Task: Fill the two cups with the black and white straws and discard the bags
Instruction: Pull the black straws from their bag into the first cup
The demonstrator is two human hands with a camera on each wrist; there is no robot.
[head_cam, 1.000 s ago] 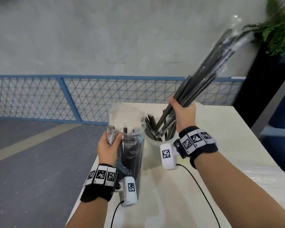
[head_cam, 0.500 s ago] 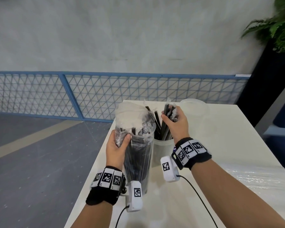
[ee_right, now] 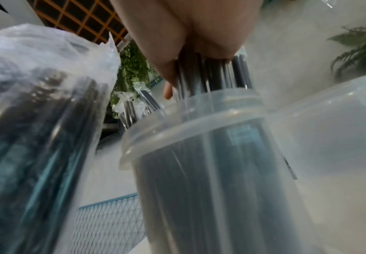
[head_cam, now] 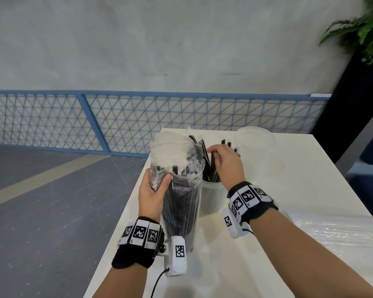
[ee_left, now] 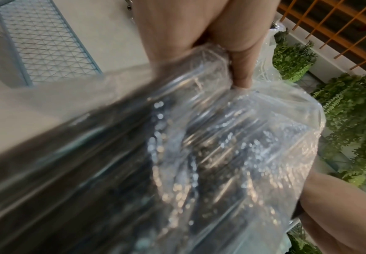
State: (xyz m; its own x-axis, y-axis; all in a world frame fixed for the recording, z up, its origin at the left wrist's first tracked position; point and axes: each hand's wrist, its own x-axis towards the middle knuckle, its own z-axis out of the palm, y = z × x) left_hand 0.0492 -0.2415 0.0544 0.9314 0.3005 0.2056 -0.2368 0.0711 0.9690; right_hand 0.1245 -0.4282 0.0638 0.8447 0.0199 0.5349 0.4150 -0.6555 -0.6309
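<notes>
A clear plastic bag of black straws (head_cam: pixel 181 201) stands upright near the left edge of the white table (head_cam: pixel 289 190). My left hand (head_cam: pixel 157 181) grips the bag near its top, the film bunched under the thumb (ee_left: pixel 241 75). Right beside it stands a translucent cup (head_cam: pixel 211 194) full of black straws (ee_right: pixel 210 77). Over that cup my right hand (head_cam: pixel 222 162) is spread, fingers relaxed and touching the straw tops. A second translucent cup (head_cam: pixel 254 136), with nothing seen inside it, stands just behind on the right.
A flat bag of pale straws (head_cam: pixel 332 231) lies on the table at the right. The table's left edge drops to a grey floor beside my left wrist. A blue mesh fence (head_cam: pixel 138 119) runs behind, and a dark planter with ferns (head_cam: pixel 364 35) stands at the far right.
My right hand brought a raised bundle of black straws down into the cup, then loosened its hold and spread its fingers over them. The left hand kept its grip on the bag.
</notes>
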